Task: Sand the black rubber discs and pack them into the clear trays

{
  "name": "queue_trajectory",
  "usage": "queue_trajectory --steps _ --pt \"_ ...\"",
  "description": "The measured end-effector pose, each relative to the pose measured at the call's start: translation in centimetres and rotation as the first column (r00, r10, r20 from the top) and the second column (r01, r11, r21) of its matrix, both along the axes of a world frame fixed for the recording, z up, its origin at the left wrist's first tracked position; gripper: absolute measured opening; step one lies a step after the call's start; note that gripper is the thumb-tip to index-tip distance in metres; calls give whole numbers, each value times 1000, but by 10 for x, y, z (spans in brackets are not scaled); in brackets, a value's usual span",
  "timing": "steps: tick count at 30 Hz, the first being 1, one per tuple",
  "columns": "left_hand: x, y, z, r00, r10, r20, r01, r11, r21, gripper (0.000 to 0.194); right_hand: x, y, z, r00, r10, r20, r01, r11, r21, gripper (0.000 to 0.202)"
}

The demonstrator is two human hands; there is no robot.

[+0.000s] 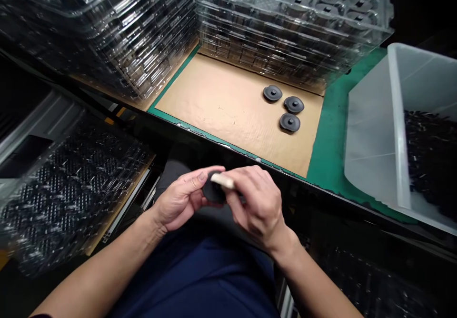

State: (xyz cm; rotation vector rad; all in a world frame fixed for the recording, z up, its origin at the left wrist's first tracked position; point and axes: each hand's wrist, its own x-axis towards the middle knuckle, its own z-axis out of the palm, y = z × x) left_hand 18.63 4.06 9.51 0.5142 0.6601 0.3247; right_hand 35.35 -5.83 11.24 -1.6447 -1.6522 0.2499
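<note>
My left hand (185, 196) grips a round black disc (211, 192) by its edge, thumb on the near face, just in front of my lap. Pinched in my right hand (255, 199) is a small cream-coloured flat piece (223, 181), its end against or just over the disc; whether it touches cannot be made out. Its far end is hidden under my fingers. Beyond my hands, on a brown cardboard sheet (214, 104), lie three similar dark round parts, a back one (273, 93), a right one (294, 104) and a front one (290, 123), each with a small central knob.
Stacked clear plastic trays stand behind the cardboard (271, 42) and at its left (117, 37). A translucent bin (371, 123) with many small dark parts stands on the green mat (328, 142) at right. More clear trays (71, 184) lie lower left, below the table edge.
</note>
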Motion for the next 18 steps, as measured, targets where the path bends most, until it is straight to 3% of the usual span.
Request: queue_trajectory --steps 2,4,5,7,10,14,18 --pt "2 -2 2 989 149 -5 -148 985 89 34 -5 0 -1 959 -177 -223 130 969 -211 17" --pt "3 -1 3 977 213 -15 -208 965 157 40 -10 0 -3 881 -241 -406 71 918 -390 23" --pt "2 0 3 976 217 -27 -209 962 176 41 -12 0 -3 867 -234 -440 37 911 -412 23" --pt "-2 2 3 982 174 -80 -157 970 184 44 -12 -1 -5 904 -217 -368 82 933 -349 20" --pt "-7 7 1 989 9 -146 12 990 143 43 -7 -2 -7 980 -150 -133 123 974 -193 16" --pt "-10 6 -6 979 -162 -124 171 983 66 38 0 -3 -7 999 40 15 -39 996 -77 20" --pt "-11 -1 -15 966 -245 -81 235 964 -121 46 6 -2 -4 962 264 70 -261 964 -38 28"
